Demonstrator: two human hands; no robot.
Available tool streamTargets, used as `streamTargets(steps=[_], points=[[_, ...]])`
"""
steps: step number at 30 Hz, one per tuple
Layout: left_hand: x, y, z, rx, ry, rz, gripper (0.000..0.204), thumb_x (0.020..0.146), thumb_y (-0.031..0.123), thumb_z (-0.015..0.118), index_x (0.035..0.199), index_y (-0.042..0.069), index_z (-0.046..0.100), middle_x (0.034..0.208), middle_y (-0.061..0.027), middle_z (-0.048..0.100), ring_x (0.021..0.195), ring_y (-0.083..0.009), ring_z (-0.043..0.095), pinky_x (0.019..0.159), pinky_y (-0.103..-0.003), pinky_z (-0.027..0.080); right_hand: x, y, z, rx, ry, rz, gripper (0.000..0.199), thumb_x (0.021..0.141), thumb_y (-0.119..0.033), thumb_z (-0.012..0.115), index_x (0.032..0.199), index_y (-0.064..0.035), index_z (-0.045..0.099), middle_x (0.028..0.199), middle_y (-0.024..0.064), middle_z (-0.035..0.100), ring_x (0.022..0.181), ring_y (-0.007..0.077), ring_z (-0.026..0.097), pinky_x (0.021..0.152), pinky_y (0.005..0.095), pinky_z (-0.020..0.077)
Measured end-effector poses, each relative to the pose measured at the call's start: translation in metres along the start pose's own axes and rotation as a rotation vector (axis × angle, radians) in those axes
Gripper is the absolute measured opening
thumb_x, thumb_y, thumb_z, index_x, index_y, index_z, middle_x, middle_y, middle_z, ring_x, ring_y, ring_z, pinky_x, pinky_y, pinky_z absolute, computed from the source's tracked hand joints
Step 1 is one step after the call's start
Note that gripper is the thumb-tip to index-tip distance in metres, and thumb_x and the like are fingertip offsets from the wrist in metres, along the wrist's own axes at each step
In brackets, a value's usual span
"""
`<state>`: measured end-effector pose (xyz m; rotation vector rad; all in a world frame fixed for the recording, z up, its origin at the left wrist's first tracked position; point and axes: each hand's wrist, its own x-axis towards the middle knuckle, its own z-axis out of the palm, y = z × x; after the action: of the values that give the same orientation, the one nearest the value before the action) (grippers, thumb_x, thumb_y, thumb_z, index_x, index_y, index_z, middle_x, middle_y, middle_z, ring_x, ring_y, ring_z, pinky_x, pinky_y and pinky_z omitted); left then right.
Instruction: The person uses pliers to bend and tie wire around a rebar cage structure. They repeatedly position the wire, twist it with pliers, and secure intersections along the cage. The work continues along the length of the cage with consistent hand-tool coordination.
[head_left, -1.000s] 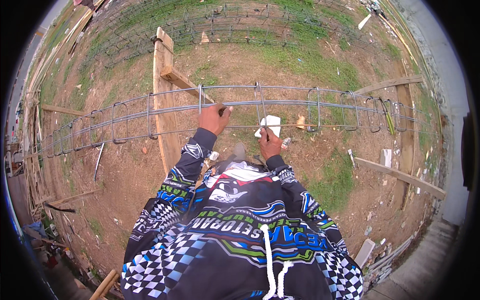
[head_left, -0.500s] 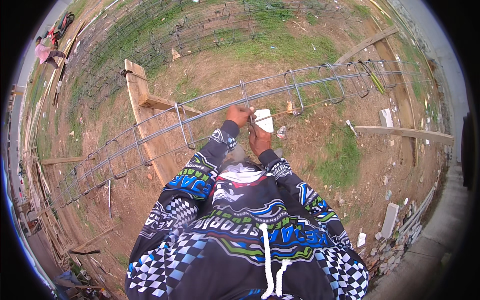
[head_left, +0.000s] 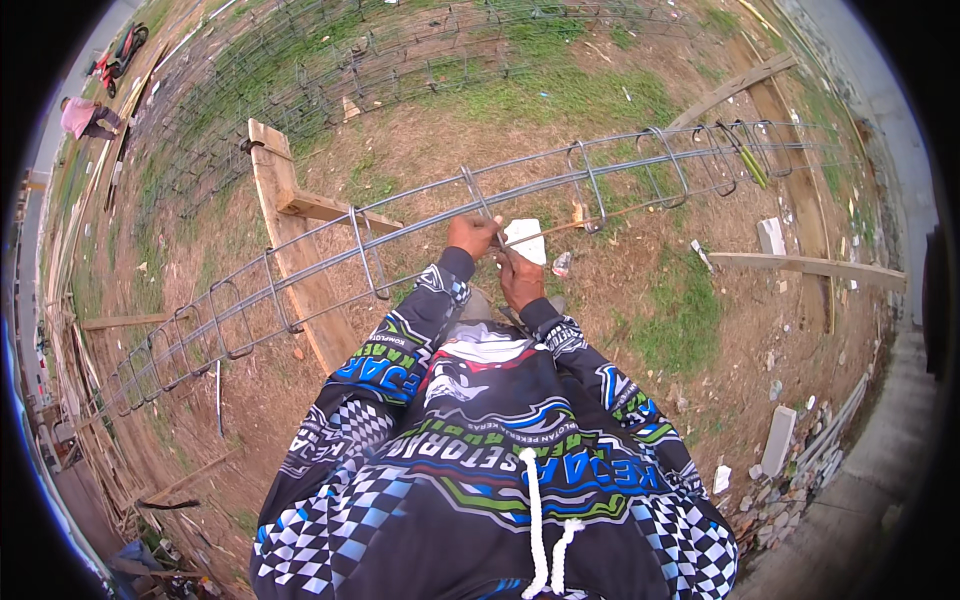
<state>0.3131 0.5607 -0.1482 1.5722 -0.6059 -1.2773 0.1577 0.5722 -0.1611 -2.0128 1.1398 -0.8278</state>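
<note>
Outdoors, the left hand is closed around a bar of the long grey steel rebar cage, which rests across a tilted wooden trestle over bare dirt. Just beside it, the right hand sits at the same bar — whether it grips anything is unclear — near a white scrap.

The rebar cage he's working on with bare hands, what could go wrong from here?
1. Both bare hands, left hand and right hand, sit on the rebar cage; wire or stirrup ends could cut or pinch fingers.
2. The cage rests raised on a wooden trestle; leaning on it might shift it.
3. Loose planks and rubble underfoot could cause tripping.
</note>
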Motion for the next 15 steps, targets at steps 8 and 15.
streamTargets(steps=[8,15], points=[[-0.013,0.020,-0.011,0.462,-0.073,-0.074,0.051,0.084,0.042,0.075,0.080,-0.008,0.073,0.068,-0.0128,0.070,0.054,-0.0154,0.065,0.049,-0.029,0.054,0.001,-0.002,-0.001,-0.038,0.030,-0.005,0.008,0.089,-0.010,0.060,0.086,-0.0036,0.062,0.071,0.0205,0.062,0.068,0.0409,0.063,0.059,0.0487,0.0476],[-0.019,0.029,-0.010,0.477,-0.118,-0.063,0.054,0.080,0.049,0.076,0.077,-0.005,0.075,0.058,-0.0124,0.066,0.050,-0.0167,0.064,0.051,-0.030,0.051,-0.003,0.003,0.004,0.001,0.015,0.065,0.013,0.090,-0.013,0.060,0.097,-0.0024,0.066,0.072,0.0187,0.065,0.066,0.0373,0.065,0.061,0.0457,0.0504]])
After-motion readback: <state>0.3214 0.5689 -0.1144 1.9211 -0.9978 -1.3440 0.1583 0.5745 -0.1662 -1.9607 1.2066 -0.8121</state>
